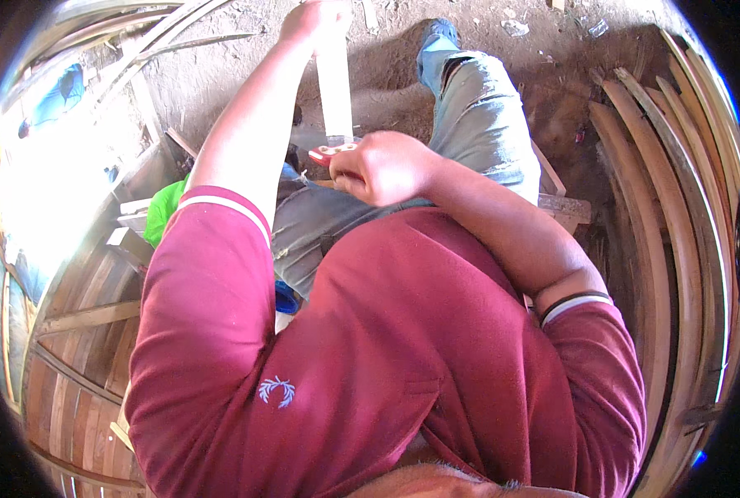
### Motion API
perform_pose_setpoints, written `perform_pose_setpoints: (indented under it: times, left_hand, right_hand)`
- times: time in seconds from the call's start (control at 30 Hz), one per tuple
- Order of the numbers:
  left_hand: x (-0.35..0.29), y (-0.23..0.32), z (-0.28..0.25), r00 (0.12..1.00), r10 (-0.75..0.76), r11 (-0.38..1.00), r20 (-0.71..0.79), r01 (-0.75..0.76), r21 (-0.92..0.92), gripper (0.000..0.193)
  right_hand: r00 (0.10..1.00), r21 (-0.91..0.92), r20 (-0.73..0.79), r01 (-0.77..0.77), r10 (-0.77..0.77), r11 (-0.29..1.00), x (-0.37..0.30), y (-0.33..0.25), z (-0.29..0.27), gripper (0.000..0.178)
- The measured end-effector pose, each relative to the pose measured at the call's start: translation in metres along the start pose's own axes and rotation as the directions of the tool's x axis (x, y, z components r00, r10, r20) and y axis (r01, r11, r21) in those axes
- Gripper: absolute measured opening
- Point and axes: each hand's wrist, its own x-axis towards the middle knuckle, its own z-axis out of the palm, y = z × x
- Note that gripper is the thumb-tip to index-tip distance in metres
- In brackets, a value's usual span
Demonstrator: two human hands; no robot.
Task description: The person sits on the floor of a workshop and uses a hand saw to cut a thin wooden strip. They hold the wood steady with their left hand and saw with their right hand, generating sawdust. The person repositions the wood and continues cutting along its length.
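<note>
My left hand (316, 21) grips the far end of a pale flat wooden strip (334, 91) at the top of the view. The strip runs back toward my lap. My right hand (382, 166) is closed around a red-handled tool (330, 153) whose metal blade (316, 137) lies across the strip near its lower end. My grey trouser legs (478, 116) and dark red shirt fill the middle of the picture.
Several curved wooden slats (677, 216) are stacked on the right. Wooden frames and planks (88, 315) lie at lower left. A green object (163, 207) sits beside my left arm. The ground (387, 58) ahead is bare earth with small scraps.
</note>
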Motion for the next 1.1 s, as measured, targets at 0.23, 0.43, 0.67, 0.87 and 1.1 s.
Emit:
perform_pose_setpoints:
  times: [0.23, 0.43, 0.67, 0.87, 1.1]
  left_hand:
    - [0.000, 0.015, -0.015, 0.997, 0.078, 0.997, 0.020, -0.077, -0.032, 0.019]
    - [-0.001, 0.027, -0.020, 0.994, 0.105, 0.994, -0.041, -0.107, -0.038, 0.021]
    - [-0.002, 0.036, -0.028, 0.997, 0.068, 0.991, -0.026, -0.070, -0.110, 0.022]
    - [-0.004, 0.010, -0.008, 0.986, 0.125, 0.981, -0.112, -0.140, -0.134, 0.021]
    - [-0.004, 0.009, -0.010, 0.995, 0.091, 0.982, -0.036, -0.096, -0.166, 0.025]
  right_hand:
    - [0.995, 0.129, 0.004, -0.098, 0.098, 0.987, -0.037, -0.028, -0.030, 0.011]
    - [0.929, 0.168, 0.107, -0.369, 0.355, 0.914, -0.123, -0.096, -0.128, 0.016]
    - [0.931, 0.081, 0.096, -0.359, 0.351, 0.930, -0.118, -0.104, -0.122, 0.010]
    - [0.985, 0.018, 0.114, -0.129, 0.126, 0.992, -0.028, -0.022, -0.049, 0.012]
    - [0.987, 0.019, 0.093, -0.135, 0.133, 0.991, -0.035, -0.024, -0.020, 0.015]
